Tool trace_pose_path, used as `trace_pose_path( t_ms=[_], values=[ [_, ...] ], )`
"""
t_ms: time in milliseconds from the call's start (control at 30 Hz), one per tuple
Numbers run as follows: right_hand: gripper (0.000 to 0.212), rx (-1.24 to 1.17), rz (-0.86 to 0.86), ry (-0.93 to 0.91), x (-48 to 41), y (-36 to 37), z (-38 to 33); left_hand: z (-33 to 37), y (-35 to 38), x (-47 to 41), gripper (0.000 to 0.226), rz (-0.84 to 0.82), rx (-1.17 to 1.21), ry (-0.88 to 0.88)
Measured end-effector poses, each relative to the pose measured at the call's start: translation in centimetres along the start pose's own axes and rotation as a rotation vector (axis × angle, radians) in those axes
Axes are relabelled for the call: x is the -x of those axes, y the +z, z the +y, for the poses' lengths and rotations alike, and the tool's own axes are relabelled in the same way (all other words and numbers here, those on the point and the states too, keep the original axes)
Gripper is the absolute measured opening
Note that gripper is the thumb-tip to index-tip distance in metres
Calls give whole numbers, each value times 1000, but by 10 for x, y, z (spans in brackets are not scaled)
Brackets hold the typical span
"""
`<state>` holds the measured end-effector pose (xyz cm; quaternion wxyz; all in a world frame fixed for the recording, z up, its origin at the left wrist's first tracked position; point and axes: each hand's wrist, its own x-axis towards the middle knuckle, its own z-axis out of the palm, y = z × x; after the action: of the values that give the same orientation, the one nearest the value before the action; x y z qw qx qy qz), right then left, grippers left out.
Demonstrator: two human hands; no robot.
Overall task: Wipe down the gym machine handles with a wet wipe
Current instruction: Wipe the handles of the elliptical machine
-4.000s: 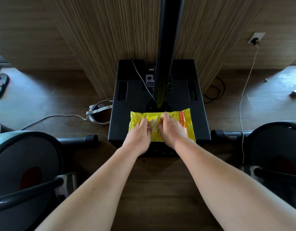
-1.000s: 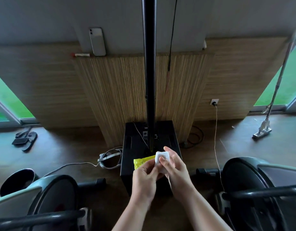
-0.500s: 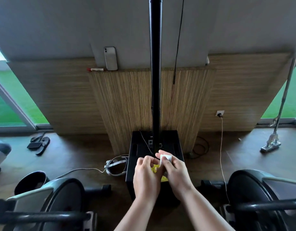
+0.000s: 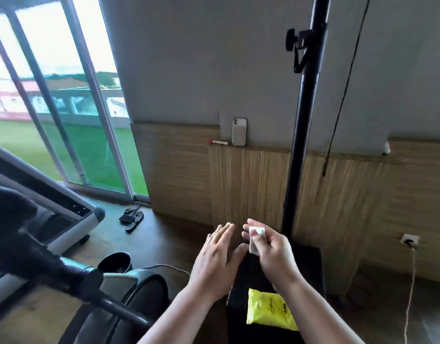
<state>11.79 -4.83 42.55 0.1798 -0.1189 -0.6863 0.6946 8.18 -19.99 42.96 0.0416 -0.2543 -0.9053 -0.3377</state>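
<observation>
My right hand (image 4: 271, 254) is closed around a folded white wet wipe (image 4: 255, 237), held at chest height in the middle of the view. My left hand (image 4: 214, 263) is just left of it, palm down, fingers spread, holding nothing. Below my right wrist the yellow wipe packet (image 4: 269, 309) lies on a black box (image 4: 310, 266). A black padded handlebar (image 4: 28, 249) of an exercise machine runs from the left edge down toward the bottom centre, well left of both hands. The machine's dark round housing (image 4: 139, 294) sits under it.
A black pole (image 4: 303, 135) with a clamp rises behind my right hand. A phone (image 4: 239, 132) leans on a wooden ledge. Sandals (image 4: 132, 218) lie by the glass doors. A treadmill frame (image 4: 72, 219) stands at left. A cable (image 4: 411, 289) hangs from a wall socket at right.
The view has swung up and to the left. My hands have parted: the left one let go of the wipe and opened, the right one keeps it. The packet stays on the box.
</observation>
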Motion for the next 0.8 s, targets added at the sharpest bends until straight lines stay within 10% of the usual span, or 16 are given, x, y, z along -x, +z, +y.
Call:
trace_pose_path(
  t_ms=[800],
  values=[
    [34,-163,-678,-672,73,227,-243,70,-304,152,53,756,-647,195]
  ],
)
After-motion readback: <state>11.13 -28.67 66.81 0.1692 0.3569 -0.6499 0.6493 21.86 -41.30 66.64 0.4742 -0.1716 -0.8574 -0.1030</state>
